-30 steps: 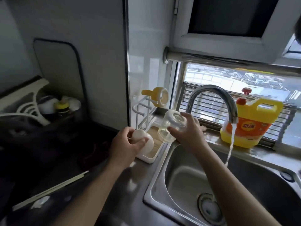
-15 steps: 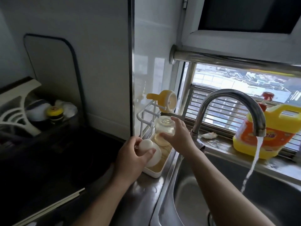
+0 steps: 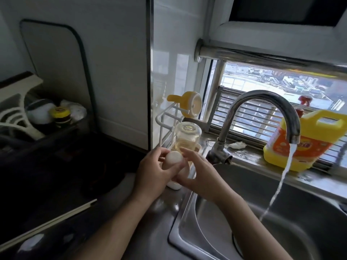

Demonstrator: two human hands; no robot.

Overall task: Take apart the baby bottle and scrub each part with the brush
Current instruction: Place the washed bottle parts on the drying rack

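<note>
Steel counter under a bright window, and the sink (image 3: 309,212) fills the lower right, the tap (image 3: 262,98) pouring a white stream (image 3: 281,177) into it. A yellow detergent jug (image 3: 304,147) stands on the ledge behind. Left of the tap, a white drying rack (image 3: 165,117) carries the clear bottle body (image 3: 187,136), upside down, base up, amber-tinted lower down. A yellow handled collar (image 3: 191,104) hangs on a peg above it. In front of the rack, the left hand (image 3: 152,173) curls round a white domed cap (image 3: 173,158), smooth and matte. The right hand (image 3: 199,175) sits just beside, fingers straight and loose, gripping nothing. It seems to meet the cap's underside, though the left hand hides that contact. Both hands cover most of the rack's tray and the bottle's mouth.
</note>
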